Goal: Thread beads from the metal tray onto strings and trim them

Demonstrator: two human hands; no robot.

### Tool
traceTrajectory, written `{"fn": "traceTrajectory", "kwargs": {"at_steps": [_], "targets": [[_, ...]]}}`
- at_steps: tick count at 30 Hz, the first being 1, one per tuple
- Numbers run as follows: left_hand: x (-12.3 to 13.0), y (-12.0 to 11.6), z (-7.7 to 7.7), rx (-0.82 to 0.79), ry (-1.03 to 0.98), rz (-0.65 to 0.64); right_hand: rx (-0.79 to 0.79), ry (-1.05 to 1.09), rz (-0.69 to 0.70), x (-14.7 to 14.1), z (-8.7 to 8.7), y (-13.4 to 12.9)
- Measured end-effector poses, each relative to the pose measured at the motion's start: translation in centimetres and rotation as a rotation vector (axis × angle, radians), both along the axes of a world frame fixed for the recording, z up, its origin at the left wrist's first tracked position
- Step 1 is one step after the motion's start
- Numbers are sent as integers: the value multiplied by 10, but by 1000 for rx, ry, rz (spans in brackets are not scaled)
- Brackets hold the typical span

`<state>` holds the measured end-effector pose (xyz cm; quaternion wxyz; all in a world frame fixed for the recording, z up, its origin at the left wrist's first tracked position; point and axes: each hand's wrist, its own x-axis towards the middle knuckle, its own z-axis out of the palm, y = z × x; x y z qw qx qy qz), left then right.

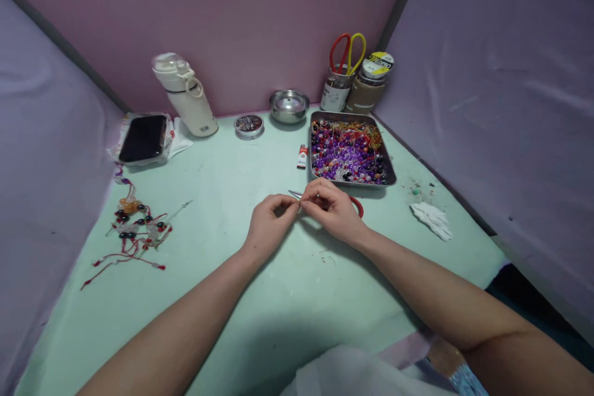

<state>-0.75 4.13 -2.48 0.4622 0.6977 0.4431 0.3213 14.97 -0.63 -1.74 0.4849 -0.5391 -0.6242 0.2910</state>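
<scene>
Over the middle of the table, my left hand (271, 221) and my right hand (333, 211) meet fingertip to fingertip. Both are closed in a pinch, and what lies between the fingers is too small to make out. Red-handled scissors (357, 206) lie on the table behind and under my right hand, with the blade tip showing past its fingers. Just beyond, a metal tray (366, 185) holds many purple, red, black and clear beads (343, 151) with orange and red cords. Beside the tray's left wall is a red and white lighter (302, 157).
Beaded red cord strings (134, 226) lie at the left. Along the back stand a phone (143, 138), white bottle (188, 96), round tin (249, 125), steel bowl (289, 106), and jar (336, 90) holding red and yellow handles beside a brown jar (366, 93). White cloth (431, 220) lies right.
</scene>
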Motion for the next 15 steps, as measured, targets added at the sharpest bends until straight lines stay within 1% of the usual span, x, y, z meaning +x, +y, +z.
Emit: {"fn": "traceTrajectory", "kwargs": {"at_steps": [2, 5, 11, 15], "targets": [[-1, 1, 3, -84, -53, 23, 12, -43, -17, 2, -1, 0], [-1, 3, 5, -142, -105, 12, 32, -90, -24, 3, -3, 1], [-2, 3, 3, -167, -159, -20, 54, -116, -13, 2, -5, 0], [-2, 2, 6, -157, -144, -9, 70, -118, -13, 3, -4, 0]]}}
